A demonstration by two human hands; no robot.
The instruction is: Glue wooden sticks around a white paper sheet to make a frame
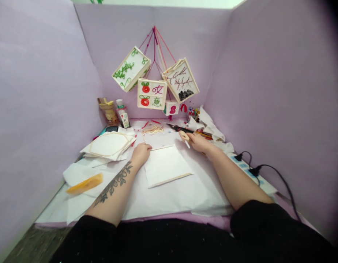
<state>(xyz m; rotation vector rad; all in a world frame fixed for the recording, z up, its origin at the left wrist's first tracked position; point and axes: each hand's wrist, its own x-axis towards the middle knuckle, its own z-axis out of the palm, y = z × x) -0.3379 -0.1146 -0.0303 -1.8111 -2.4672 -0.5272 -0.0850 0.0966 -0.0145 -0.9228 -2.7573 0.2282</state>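
Observation:
A square white sheet of paper (165, 164) lies in front of me, with one thin wooden stick (163, 148) along its far edge and another wooden stick (171, 179) along its near edge. My left hand (141, 152) is closed at the far left corner, its fingertips pinching the end of the far stick. My right hand (199, 141) is wrapped round a pale yellow glue gun (183, 136), from which a short white glue stick protrudes. It is raised beyond the sheet's far right corner, apart from the paper.
Painted paper lanterns (151, 94) hang at the back. Loose wooden sticks (154, 129) and black-handled pliers (180, 128) lie behind the sheet. Framed paper panels (108, 143) and a yellow piece (85, 183) are at left. A power strip (247, 168) with plugs sits right.

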